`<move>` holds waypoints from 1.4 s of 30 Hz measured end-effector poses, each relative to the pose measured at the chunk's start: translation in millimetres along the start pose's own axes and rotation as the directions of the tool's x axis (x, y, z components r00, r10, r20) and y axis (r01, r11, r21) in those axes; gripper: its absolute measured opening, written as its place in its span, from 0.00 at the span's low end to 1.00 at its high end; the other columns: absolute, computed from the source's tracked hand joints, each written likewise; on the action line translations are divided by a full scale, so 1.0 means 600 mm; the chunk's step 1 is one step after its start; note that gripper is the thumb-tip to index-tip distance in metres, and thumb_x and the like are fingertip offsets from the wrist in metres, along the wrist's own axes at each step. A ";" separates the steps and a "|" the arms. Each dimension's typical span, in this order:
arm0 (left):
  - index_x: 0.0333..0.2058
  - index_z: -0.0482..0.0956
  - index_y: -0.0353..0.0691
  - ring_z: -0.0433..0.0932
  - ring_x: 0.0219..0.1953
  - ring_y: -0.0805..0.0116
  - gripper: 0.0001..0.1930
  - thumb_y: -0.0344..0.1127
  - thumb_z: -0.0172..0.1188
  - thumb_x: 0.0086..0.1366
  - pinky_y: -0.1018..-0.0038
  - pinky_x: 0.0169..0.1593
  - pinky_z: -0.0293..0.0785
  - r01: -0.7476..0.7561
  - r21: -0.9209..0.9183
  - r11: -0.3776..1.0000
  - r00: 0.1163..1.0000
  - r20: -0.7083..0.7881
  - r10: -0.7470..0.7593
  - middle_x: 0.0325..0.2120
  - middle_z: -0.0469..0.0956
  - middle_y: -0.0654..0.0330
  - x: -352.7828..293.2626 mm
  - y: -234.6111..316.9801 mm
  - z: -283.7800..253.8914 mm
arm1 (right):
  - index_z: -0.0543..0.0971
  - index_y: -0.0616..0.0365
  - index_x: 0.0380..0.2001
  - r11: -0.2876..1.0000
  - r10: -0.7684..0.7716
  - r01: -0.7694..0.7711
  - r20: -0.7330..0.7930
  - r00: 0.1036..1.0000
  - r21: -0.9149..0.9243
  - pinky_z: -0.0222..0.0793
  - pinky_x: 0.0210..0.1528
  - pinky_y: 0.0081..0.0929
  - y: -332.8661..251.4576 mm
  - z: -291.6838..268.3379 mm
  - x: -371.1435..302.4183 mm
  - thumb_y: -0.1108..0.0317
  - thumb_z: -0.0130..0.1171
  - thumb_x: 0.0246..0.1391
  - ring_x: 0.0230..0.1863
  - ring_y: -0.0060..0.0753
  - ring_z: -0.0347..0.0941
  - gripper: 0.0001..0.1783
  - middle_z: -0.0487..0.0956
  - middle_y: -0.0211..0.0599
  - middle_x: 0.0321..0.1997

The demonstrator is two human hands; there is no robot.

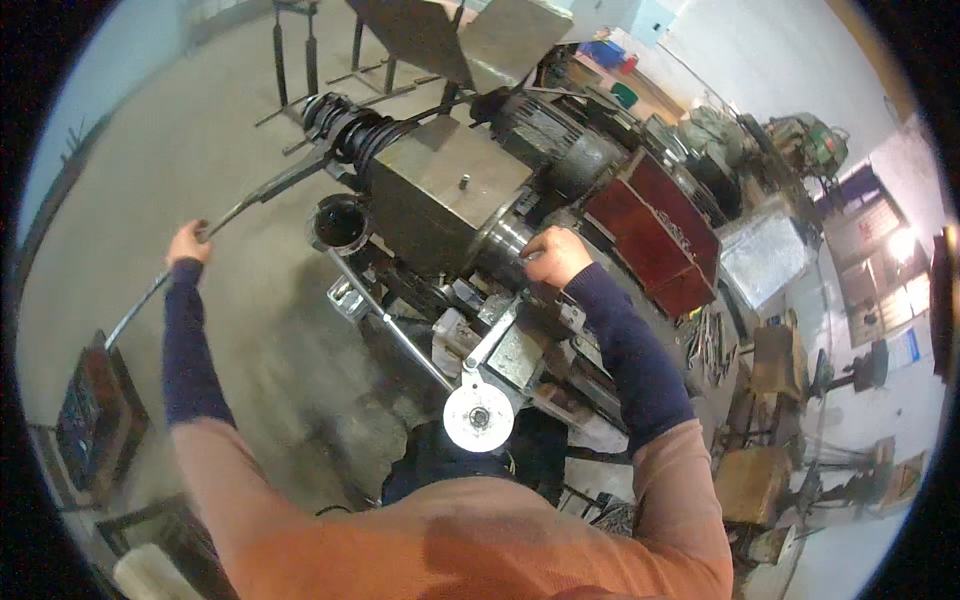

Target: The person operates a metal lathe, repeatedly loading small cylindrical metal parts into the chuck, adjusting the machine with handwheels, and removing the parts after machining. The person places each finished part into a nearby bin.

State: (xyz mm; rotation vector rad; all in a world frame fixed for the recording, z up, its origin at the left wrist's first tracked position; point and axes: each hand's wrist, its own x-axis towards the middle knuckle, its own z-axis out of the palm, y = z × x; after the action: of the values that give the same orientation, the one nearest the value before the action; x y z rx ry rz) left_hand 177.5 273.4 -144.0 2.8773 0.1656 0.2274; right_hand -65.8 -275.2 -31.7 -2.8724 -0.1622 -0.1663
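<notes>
Out to the left, my left hand (188,243) is closed around a long thin metal rod (138,307). The rod slants from the lower left up to the back end of a lathe's boxy metal headstock (425,200). My right hand (556,257) is at the shiny round chuck (502,238) on the headstock's right side. Its fingers are curled together against the chuck's face; what they hold, if anything, is hidden. Nearer my body, a pale round disc (480,425) with a dark hub sits at the end of a lever arm.
A dark open pot (341,223) stands beside the headstock. Behind are a motor (540,130) and black drive pulleys (350,130). Right of the chuck lie a red metal box (650,235) and several hand tools (708,345). A dark box (95,415) stands at far left.
</notes>
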 end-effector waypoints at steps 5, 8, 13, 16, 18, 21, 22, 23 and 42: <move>0.41 0.75 0.39 0.76 0.34 0.54 0.19 0.41 0.58 0.50 0.65 0.40 0.71 -0.322 -0.457 0.829 0.946 -0.188 0.264 0.30 0.77 0.50 -0.121 0.133 0.250 | 0.77 0.57 0.29 0.975 -0.209 0.218 -0.459 0.864 -0.035 0.65 0.43 0.39 0.022 -0.043 -0.117 0.69 0.58 0.24 0.42 0.47 0.69 0.19 0.76 0.40 0.36; 0.43 0.75 0.39 0.75 0.42 0.51 0.26 0.48 0.61 0.46 0.58 0.49 0.67 -0.233 -0.213 0.949 0.924 0.258 0.284 0.34 0.77 0.47 -0.192 0.197 0.373 | 0.77 0.58 0.31 1.000 -0.007 -0.001 -0.474 0.880 -0.016 0.64 0.46 0.39 0.048 -0.078 -0.253 0.69 0.59 0.25 0.43 0.48 0.68 0.20 0.75 0.42 0.37; 0.39 0.78 0.56 0.77 0.35 0.59 0.13 0.43 0.50 0.56 0.61 0.39 0.69 -0.552 0.212 0.807 0.798 0.415 0.437 0.30 0.79 0.59 -0.149 0.240 0.389 | 0.78 0.59 0.29 0.896 0.435 -0.426 -0.431 0.790 0.125 0.67 0.43 0.32 0.098 -0.093 -0.511 0.72 0.56 0.25 0.37 0.45 0.71 0.18 0.75 0.44 0.33; 0.37 0.78 0.56 0.78 0.33 0.59 0.12 0.41 0.46 0.59 0.62 0.38 0.69 -0.551 0.173 0.817 0.823 0.275 0.497 0.28 0.79 0.59 -0.130 0.239 0.364 | 0.80 0.60 0.29 0.762 0.600 -0.646 -0.430 0.675 0.050 0.68 0.43 0.29 0.158 -0.080 -0.676 0.72 0.57 0.27 0.39 0.42 0.74 0.17 0.77 0.44 0.34; 0.40 0.75 0.49 0.77 0.34 0.54 0.13 0.41 0.48 0.58 0.62 0.40 0.70 -0.621 0.253 0.742 0.743 0.493 0.453 0.30 0.78 0.55 -0.132 0.234 0.354 | 0.80 0.59 0.34 0.498 0.825 -0.858 -0.372 0.425 0.127 0.67 0.46 0.31 0.210 -0.060 -0.792 0.72 0.58 0.30 0.41 0.43 0.74 0.19 0.78 0.47 0.36; 0.46 0.71 0.46 0.76 0.36 0.53 0.17 0.39 0.50 0.57 0.61 0.40 0.71 -0.480 0.182 0.858 0.838 0.384 0.387 0.32 0.78 0.53 -0.146 0.209 0.340 | 0.78 0.55 0.40 0.143 0.942 -0.980 -0.284 0.178 -0.140 0.68 0.46 0.35 0.281 -0.029 -0.971 0.63 0.60 0.32 0.42 0.47 0.73 0.25 0.77 0.47 0.41; 0.51 0.65 0.41 0.78 0.32 0.56 0.23 0.40 0.53 0.57 0.64 0.31 0.74 -0.540 0.174 0.823 0.825 0.304 0.477 0.29 0.78 0.51 -0.148 0.196 0.332 | 0.75 0.51 0.45 0.056 0.959 -0.982 -0.265 0.103 -0.178 0.68 0.46 0.35 0.294 -0.019 -1.028 0.60 0.62 0.32 0.42 0.46 0.73 0.30 0.76 0.47 0.42; 0.51 0.64 0.39 0.78 0.29 0.58 0.24 0.41 0.53 0.57 0.67 0.28 0.73 -0.421 -0.165 0.892 0.843 0.290 0.452 0.28 0.78 0.50 -0.153 0.184 0.325 | 0.72 0.51 0.48 -0.112 0.972 -0.934 -0.233 -0.032 -0.339 0.68 0.45 0.35 0.304 -0.006 -1.078 0.58 0.64 0.32 0.43 0.47 0.73 0.33 0.76 0.47 0.41; 0.39 0.56 0.24 0.74 0.11 0.60 0.18 0.21 0.48 0.49 0.69 0.12 0.70 0.191 -0.940 0.281 0.981 0.191 -0.026 0.16 0.74 0.47 -0.208 0.336 0.322 | 0.77 0.61 0.35 -0.549 0.824 -0.825 -0.250 -0.508 -0.133 0.68 0.46 0.39 0.137 0.088 -1.082 0.60 0.56 0.38 0.44 0.50 0.73 0.20 0.77 0.49 0.41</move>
State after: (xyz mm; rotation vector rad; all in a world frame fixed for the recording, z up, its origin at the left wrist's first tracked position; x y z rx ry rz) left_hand 106.4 17.3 -294.7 1.5936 0.1281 0.0433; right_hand -691.2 -402.1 -185.8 -1.7175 2.6911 0.2421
